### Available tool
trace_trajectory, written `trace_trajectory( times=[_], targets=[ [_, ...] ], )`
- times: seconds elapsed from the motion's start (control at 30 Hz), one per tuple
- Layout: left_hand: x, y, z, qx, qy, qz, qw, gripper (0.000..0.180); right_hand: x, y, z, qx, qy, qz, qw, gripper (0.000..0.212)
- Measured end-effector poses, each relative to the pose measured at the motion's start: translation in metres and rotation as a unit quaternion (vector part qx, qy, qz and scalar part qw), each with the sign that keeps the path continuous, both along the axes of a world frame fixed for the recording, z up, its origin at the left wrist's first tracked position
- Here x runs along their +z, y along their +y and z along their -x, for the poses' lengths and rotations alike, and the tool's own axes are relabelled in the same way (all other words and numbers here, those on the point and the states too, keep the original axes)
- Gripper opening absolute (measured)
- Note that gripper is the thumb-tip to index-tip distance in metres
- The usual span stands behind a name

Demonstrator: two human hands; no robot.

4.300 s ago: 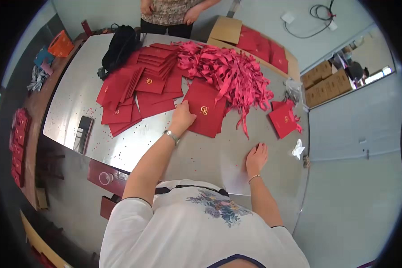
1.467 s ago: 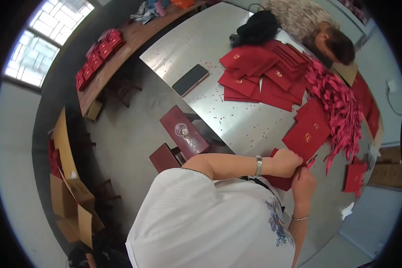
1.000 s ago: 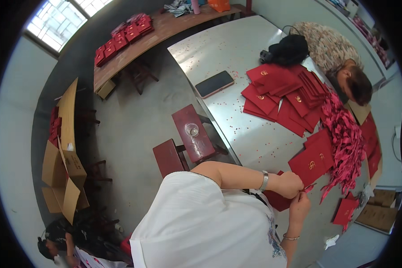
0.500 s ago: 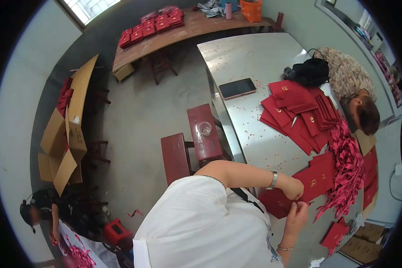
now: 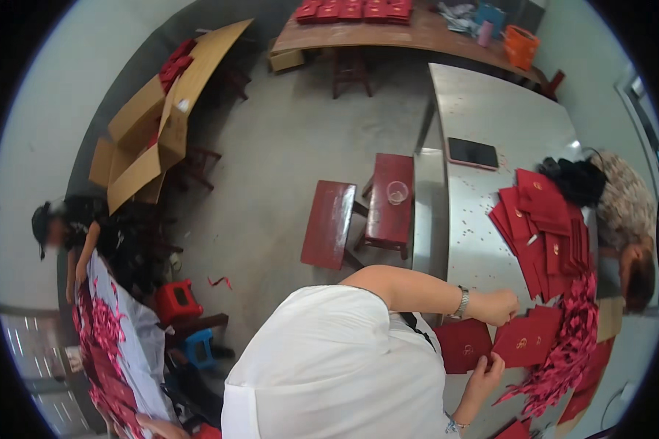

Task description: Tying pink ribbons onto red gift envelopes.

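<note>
My left hand [image 5: 499, 307], with a metal watch at the wrist, is closed just above the flat red pouches; whatever it may hold is hidden. My right hand [image 5: 485, 377] pinches the lower edge of a red pouch [image 5: 521, 342] with a gold emblem. A second red pouch [image 5: 464, 347] lies to its left, close to my body. Right of the hands runs a long heap of crimson ribbons [image 5: 567, 336]. Beyond them, many more red pouches [image 5: 538, 234] are stacked and fanned out on the metal table [image 5: 467, 256].
A phone [image 5: 472, 153] and small red dots lie on the table. A co-worker [image 5: 626, 212] bends over its right side. Red stools [image 5: 329, 223] stand left of the table, one bearing a clear bowl [image 5: 397, 192]. Another person [image 5: 80, 234] works far left, near an open carton [image 5: 135, 146].
My left hand has moved up and away from my right, which stays at the pouch edge. The whole view has turned, bringing more of the left side into sight.
</note>
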State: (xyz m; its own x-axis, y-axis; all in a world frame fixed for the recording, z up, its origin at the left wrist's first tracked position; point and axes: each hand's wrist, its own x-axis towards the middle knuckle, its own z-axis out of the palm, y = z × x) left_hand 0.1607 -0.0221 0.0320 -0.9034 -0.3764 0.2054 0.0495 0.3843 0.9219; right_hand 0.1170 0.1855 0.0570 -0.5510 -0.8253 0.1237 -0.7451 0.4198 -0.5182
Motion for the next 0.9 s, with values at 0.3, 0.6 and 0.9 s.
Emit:
trace_trajectory(
  times=[0.3, 0.6, 0.9],
  targets=[
    [-0.009, -0.007, -0.016, 0.162, -0.081, -0.041, 0.983, 0.016, 0.002, -0.009, -0.003, 0.001, -0.037, 0.001, 0.999, 0.018],
    [-0.014, -0.001, -0.043, -0.141, -0.030, 0.079, 0.986, 0.020, -0.009, -0.003, -0.002, -0.098, -0.065, 0.077, 0.990, 0.012],
    [0.007, -0.023, -0.015, -0.202, -0.207, 0.033, 0.957, 0.017, -0.017, 0.021, -0.031, -0.216, 0.012, 0.051, 0.975, 0.054]
  ],
)
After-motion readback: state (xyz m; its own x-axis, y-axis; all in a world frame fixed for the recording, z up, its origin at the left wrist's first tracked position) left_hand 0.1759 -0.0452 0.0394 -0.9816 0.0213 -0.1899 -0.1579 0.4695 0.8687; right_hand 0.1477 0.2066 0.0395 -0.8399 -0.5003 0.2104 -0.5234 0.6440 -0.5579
